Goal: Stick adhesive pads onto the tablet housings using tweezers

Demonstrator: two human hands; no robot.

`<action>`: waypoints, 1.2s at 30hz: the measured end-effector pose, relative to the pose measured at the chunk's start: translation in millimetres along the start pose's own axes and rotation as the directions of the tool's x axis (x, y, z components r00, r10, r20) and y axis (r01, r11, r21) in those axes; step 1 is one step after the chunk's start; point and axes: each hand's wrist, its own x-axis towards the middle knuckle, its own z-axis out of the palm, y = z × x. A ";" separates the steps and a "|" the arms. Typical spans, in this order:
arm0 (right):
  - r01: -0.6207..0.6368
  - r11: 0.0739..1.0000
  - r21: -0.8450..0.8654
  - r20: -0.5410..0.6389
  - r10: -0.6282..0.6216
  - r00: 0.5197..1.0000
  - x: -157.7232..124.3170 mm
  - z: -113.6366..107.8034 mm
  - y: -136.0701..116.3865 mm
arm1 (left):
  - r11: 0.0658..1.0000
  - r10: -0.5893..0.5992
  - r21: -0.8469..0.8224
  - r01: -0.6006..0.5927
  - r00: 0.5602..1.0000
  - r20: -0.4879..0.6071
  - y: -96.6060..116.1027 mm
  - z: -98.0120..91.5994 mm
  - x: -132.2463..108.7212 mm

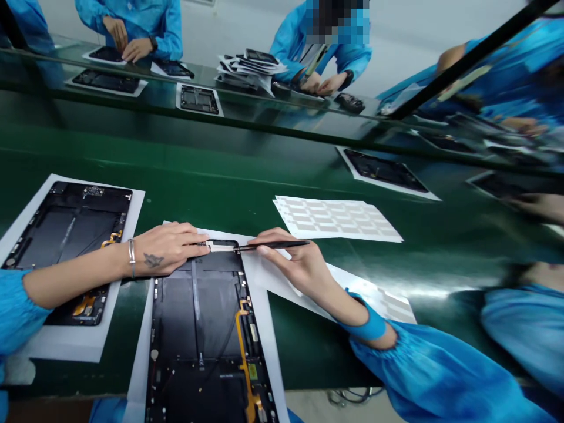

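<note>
Black fine-tipped tweezers [275,245] are held in a pencil-style pinch by the right hand [293,261], thumb and fingers closed on the shank, with the tips reaching a white strip [220,247] at the top edge of a black tablet housing [198,317]. The left hand [170,249] lies over that same edge, its fingertips against the near end of the strip. It is not clenched; whether it pinches anything cannot be told.

The housing lies open on a white paper sheet [267,311]. Its inner face is matte black, with a thin grey strip down the middle and a gold-yellow flex cable [244,352] along the right side.

Risks are assessed as follows. The hard, pointed tips could skid off the smooth strip and score the housing. A strip pulled askew could seat out of line. A silver bangle [131,257] on the left wrist sits above a second tablet housing [66,223], and contact could scratch that part or snag its exposed gold flex cable [86,305]. Loose paper on the glossy green worktop [211,170] could also slide under pressure and shift the housing. A sheet of pale rectangular pads [337,218] lies to the right, near the right forearm's blue sleeve [418,376].
</note>
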 end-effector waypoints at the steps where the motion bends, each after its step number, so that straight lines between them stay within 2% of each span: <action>1: -0.010 1.000 0.000 -0.003 0.010 1.000 -0.5 -1.2 0.6 | 1.000 0.012 0.013 -0.012 1.000 -0.004 -0.4 -0.7 0.5; 4: -0.069 0.996 0.050 -0.082 0.073 0.994 -0.6 -3.0 1.0 | 0.999 0.007 0.042 -0.008 0.999 0.040 -3.0 -3.3 8.3; 8: -0.126 0.984 0.127 -0.263 0.156 0.952 -0.7 -9.3 0.4 | 0.993 -0.112 -0.002 0.114 0.980 0.162 -12.5 -7.8 36.3; 12: -0.107 0.990 0.089 -0.366 0.133 0.921 -2.0 -14.2 -7.3 | 0.950 -0.177 -0.179 0.257 0.912 0.370 -22.6 -14.1 72.1; 15: -0.023 0.995 0.093 -0.314 0.051 0.948 -1.8 -7.6 -18.7 | 0.912 -0.239 -0.186 0.366 0.841 0.485 -22.2 -15.0 93.8; 17: 0.074 0.996 0.051 -0.201 -0.062 0.978 -0.9 1.4 -24.6 | 0.889 -0.338 -0.125 0.439 0.817 0.468 -19.4 -11.1 100.9; 19: 0.212 0.976 -0.049 -0.040 -0.214 0.976 0.1 11.7 -25.6 | 0.866 -0.404 -0.119 0.486 0.820 0.406 -17.6 -4.7 99.6; 22: 0.406 0.879 -0.248 0.169 -0.374 0.912 -0.2 23.9 -18.5 | 0.846 -0.366 -0.269 0.459 0.869 0.332 -18.9 3.6 83.0; 24: 0.458 0.808 -0.370 0.239 -0.393 0.888 -2.9 26.4 -12.1 | 0.840 -0.304 -0.373 0.393 0.912 0.275 -20.0 5.2 67.3; 27: 0.455 0.737 -0.499 0.257 -0.375 0.890 -10.1 20.2 -5.9 | 0.855 -0.261 -0.415 0.311 0.949 0.174 -18.8 2.9 47.1; 30: 0.435 0.745 -0.506 0.240 -0.363 0.900 -14.2 9.5 -4.9 | 0.853 -0.253 -0.432 0.292 0.956 0.146 -17.5 1.4 36.6; 34: 0.370 0.843 -0.390 0.210 -0.310 0.927 -5.1 8.4 -7.8 | 0.723 -0.261 -0.626 0.293 0.954 0.144 -22.1 2.8 32.7; 36: 0.376 0.845 -0.380 0.217 -0.313 0.925 3.4 14.3 -9.2 | 0.666 -0.272 -0.685 0.296 0.951 0.148 -24.6 3.3 31.9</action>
